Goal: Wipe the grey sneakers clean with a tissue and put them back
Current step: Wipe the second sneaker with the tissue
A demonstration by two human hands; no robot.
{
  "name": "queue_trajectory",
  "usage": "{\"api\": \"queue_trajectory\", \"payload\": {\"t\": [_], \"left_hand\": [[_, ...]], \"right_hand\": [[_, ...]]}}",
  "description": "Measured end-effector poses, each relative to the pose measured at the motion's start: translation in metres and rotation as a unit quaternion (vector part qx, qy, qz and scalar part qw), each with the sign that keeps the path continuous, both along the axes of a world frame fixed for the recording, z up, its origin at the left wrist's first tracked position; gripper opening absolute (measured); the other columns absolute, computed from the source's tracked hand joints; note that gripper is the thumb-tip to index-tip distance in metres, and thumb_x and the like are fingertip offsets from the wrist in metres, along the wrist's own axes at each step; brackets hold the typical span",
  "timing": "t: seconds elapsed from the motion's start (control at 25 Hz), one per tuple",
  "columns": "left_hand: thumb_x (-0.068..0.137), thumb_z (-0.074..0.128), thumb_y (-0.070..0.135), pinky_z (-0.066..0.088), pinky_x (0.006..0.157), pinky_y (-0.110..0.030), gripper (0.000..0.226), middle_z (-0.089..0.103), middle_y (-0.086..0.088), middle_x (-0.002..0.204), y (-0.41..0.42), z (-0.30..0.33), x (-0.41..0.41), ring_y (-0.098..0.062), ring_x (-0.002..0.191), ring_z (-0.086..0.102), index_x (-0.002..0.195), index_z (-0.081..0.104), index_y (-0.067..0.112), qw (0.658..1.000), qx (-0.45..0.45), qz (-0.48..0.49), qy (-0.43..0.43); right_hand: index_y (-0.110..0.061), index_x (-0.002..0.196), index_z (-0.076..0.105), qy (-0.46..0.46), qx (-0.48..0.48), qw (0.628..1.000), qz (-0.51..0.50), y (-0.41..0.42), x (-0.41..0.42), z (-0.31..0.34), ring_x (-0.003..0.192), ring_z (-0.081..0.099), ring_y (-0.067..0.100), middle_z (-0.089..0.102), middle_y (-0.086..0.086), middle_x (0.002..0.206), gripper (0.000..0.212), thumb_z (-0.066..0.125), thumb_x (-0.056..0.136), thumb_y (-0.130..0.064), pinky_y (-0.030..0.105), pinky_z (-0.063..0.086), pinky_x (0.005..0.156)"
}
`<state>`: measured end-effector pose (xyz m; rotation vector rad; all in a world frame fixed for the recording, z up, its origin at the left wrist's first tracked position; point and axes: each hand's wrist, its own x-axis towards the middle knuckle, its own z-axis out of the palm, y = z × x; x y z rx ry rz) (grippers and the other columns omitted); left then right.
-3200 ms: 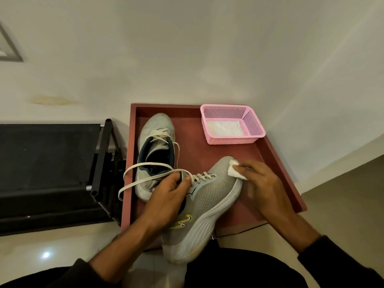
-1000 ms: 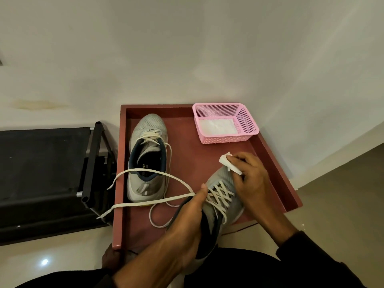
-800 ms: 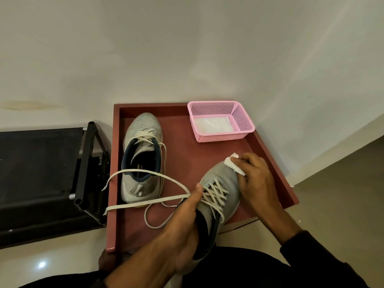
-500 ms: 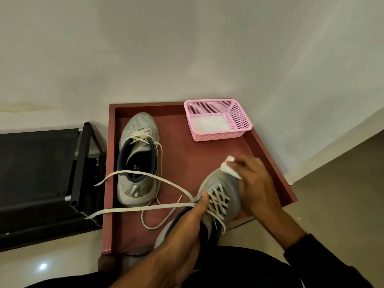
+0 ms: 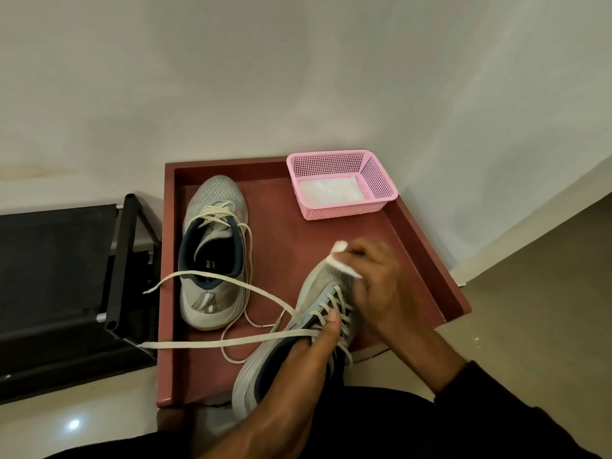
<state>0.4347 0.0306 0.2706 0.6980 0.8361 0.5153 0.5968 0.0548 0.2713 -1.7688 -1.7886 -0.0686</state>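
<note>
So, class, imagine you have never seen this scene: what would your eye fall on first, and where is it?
First, the two hands at work low in the middle: the left hand grips a grey sneaker at its laces while the right hand presses a white tissue on its toe. Next, the bright pink basket in the far right corner of the red tray, and the second sneaker resting on the tray's left side.

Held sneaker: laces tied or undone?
Undone. The held sneaker, gripped by the left hand, has two loose lace ends trailing left across the red tray.
</note>
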Motion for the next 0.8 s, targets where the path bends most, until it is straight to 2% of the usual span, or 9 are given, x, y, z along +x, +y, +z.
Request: {"api": "queue_trajectory", "payload": {"t": [0.12,0.2,0.28,0.36,0.44,0.52,0.6,0.68,0.8], "left_hand": [[0.064,0.065,0.080,0.041,0.112,-0.042,0.076,0.072,0.009,0.116,-0.001,0.001,-0.003,-0.009,0.117,0.062,0.115,0.069,0.024,0.999,0.022,0.010,0.031],[0.059,0.069,0.068,0.039,0.114,-0.040,0.063,0.072,0.014,0.119,-0.002,-0.001,-0.003,-0.007,0.119,0.061,0.111,0.070,0.031,0.999,-0.005,0.027,0.028],[0.069,0.072,0.055,0.040,0.114,-0.040,0.037,0.071,0.014,0.119,-0.006,0.001,-0.002,-0.008,0.118,0.061,0.101,0.070,0.036,0.998,-0.028,0.024,0.051],[0.084,0.069,0.042,0.039,0.114,-0.040,0.013,0.069,0.015,0.120,-0.007,-0.001,-0.002,-0.008,0.117,0.060,0.097,0.068,0.038,0.997,-0.020,0.021,0.075],[0.073,0.071,0.051,0.040,0.113,-0.041,0.027,0.070,0.015,0.118,-0.008,0.001,-0.003,-0.009,0.117,0.060,0.097,0.068,0.038,0.996,-0.024,0.015,0.079],[0.053,0.068,0.062,0.042,0.111,-0.042,0.052,0.072,0.012,0.116,-0.009,0.000,-0.003,-0.012,0.116,0.062,0.098,0.068,0.036,0.996,-0.023,0.006,0.091],[0.046,0.065,0.065,0.043,0.110,-0.043,0.059,0.072,0.012,0.115,-0.010,0.001,-0.003,-0.012,0.115,0.063,0.098,0.069,0.036,0.995,-0.006,0.002,0.102],[0.047,0.069,0.061,0.043,0.110,-0.042,0.054,0.073,0.012,0.112,-0.009,0.000,-0.005,-0.013,0.114,0.063,0.094,0.070,0.035,0.995,-0.017,0.016,0.094],[0.069,0.075,0.046,0.042,0.111,-0.041,0.020,0.072,0.017,0.103,-0.007,0.001,-0.006,-0.010,0.111,0.063,0.085,0.068,0.035,0.995,-0.034,0.026,0.091]], "right_hand": [[-0.006,0.105,0.074,-0.044,-0.054,0.987,0.144,0.002,-0.001,0.007,0.098,0.056,0.016,0.065,0.005,0.102,0.028,0.052,0.090,-0.015,0.027,0.047,0.084],[-0.006,0.104,0.074,-0.075,-0.048,0.994,0.058,0.013,0.020,0.009,0.099,0.056,0.021,0.065,0.008,0.103,0.027,0.052,0.090,-0.012,0.034,0.053,0.080],[-0.004,0.103,0.075,-0.066,-0.049,0.995,-0.049,0.019,0.034,0.012,0.095,0.057,0.025,0.065,0.009,0.101,0.023,0.061,0.085,0.000,0.040,0.056,0.074],[-0.002,0.103,0.074,-0.078,-0.057,0.994,-0.046,0.016,0.030,0.011,0.095,0.059,0.027,0.065,0.010,0.102,0.025,0.068,0.080,0.005,0.042,0.057,0.073],[-0.003,0.105,0.074,-0.090,-0.056,0.994,0.009,0.010,0.014,0.015,0.099,0.059,0.026,0.065,0.009,0.105,0.025,0.071,0.080,0.000,0.038,0.057,0.077],[-0.009,0.105,0.075,-0.057,-0.070,0.991,0.096,0.004,-0.006,0.019,0.100,0.059,0.019,0.066,0.004,0.104,0.023,0.060,0.088,-0.013,0.029,0.051,0.084],[-0.011,0.104,0.076,-0.059,-0.075,0.980,0.174,-0.001,-0.015,0.016,0.100,0.058,0.017,0.066,0.003,0.105,0.027,0.053,0.092,-0.019,0.025,0.046,0.086],[-0.007,0.103,0.075,-0.096,-0.031,0.988,0.119,0.000,-0.002,0.008,0.100,0.059,0.022,0.067,0.009,0.105,0.021,0.062,0.087,-0.009,0.032,0.053,0.083],[-0.005,0.105,0.075,-0.032,0.012,0.992,-0.122,-0.001,0.025,0.003,0.092,0.060,0.030,0.068,0.013,0.103,0.029,0.069,0.080,0.007,0.040,0.058,0.070]]}}
